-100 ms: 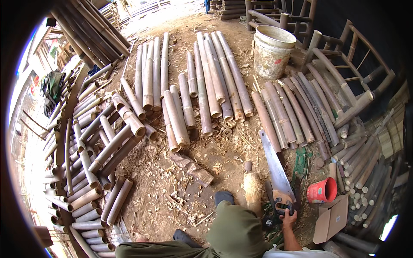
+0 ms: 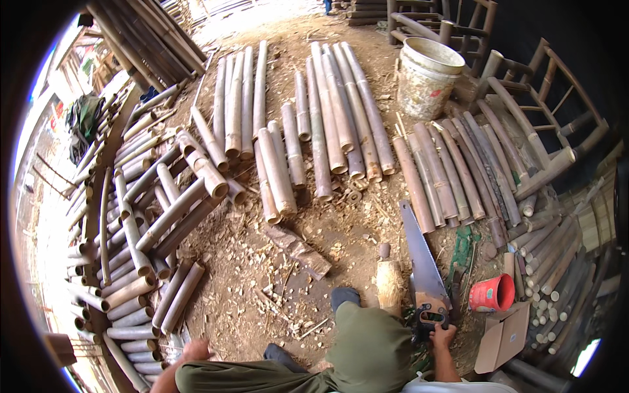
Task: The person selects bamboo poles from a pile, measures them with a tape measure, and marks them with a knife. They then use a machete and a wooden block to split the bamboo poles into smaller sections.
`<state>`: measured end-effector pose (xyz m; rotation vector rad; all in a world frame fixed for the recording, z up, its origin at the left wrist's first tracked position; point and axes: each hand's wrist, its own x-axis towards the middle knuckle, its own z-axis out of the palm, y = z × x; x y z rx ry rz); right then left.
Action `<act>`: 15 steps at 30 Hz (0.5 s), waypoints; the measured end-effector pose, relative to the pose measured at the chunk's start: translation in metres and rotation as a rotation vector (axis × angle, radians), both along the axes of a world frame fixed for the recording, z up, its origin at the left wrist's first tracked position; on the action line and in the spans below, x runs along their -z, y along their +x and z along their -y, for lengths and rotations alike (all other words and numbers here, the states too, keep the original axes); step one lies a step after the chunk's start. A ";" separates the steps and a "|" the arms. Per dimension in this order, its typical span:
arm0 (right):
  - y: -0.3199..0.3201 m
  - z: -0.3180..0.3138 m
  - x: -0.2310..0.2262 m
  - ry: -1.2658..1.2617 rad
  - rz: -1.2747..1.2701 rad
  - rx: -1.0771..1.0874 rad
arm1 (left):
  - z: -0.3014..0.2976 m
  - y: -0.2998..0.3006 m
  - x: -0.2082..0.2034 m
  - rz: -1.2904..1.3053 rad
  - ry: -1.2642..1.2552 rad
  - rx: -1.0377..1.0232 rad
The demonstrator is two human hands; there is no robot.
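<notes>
Head view: the right hand [image 2: 443, 336] had its fingers closed on the lower end of the handle of a handsaw [image 2: 426, 268], which lay just right of a pale wooden stump [image 2: 390, 287], its tip near a row of bamboo lengths [image 2: 438, 171]. The left hand [image 2: 196, 350] was beside the left trouser leg [image 2: 246, 378], near stacked bamboo; whether its fingers were together could not be told.
</notes>
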<state>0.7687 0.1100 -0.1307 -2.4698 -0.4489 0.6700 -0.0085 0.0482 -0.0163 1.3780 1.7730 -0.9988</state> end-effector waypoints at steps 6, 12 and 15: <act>-0.103 -0.110 -0.109 0.255 0.530 -0.766 | -0.108 0.042 -0.006 0.339 0.201 0.101; -0.298 -0.208 -0.044 0.159 0.180 -1.510 | -0.249 0.143 0.040 0.365 0.632 0.145; -0.362 -0.237 0.004 0.149 0.309 -1.606 | -0.316 0.170 0.060 0.372 1.133 0.071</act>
